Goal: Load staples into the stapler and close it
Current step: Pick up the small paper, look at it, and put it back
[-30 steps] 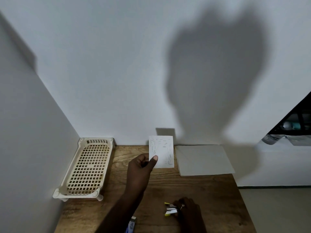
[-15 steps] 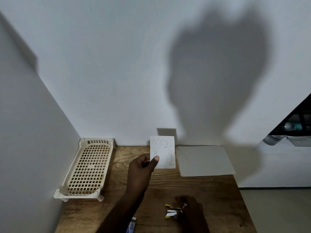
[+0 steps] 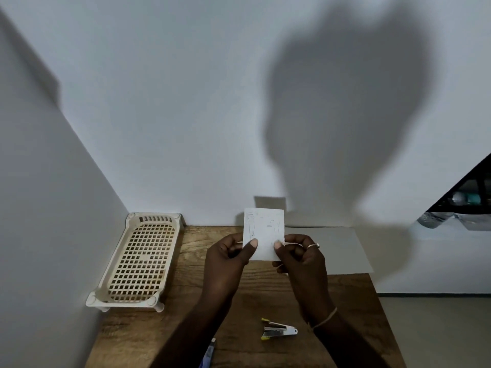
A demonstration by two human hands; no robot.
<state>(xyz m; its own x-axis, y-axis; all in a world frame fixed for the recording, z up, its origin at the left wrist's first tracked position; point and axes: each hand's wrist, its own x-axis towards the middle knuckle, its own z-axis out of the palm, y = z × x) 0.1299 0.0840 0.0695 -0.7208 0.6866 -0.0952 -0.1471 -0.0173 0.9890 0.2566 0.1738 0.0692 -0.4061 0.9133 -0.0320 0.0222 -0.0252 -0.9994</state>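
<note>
Item: stapler (image 3: pixel 278 332), small, yellow-tipped, lying hinged open on the table (image 3: pixel 186 328). It sits below and nearer the body than both sets of fingers, between the two forearms and closer to the right wrist. Its long axis runs roughly left to right, the open mouth toward the left, the hinge end toward the right.

Item: left hand (image 3: pixel 228 264). Thumb and fingers pinched on the lower left edge of a white card (image 3: pixel 263 233).

Item: right hand (image 3: pixel 303 261), ring on one finger. Thumb and fingers pinched on the card's lower right edge. The card is held upright above the table, up and away from the stapler.

Judgement: the right hand is the nearer one to reach down for the stapler (neither hand is free while both clamp the card).

Hard to make out: the marks on the card are too faint to read. No staples can be told apart inside the stapler, and no strip or box shows. A blue object (image 3: pixel 210 354) at the bottom edge, beside the left forearm, is cut off and cannot be identified.
</note>
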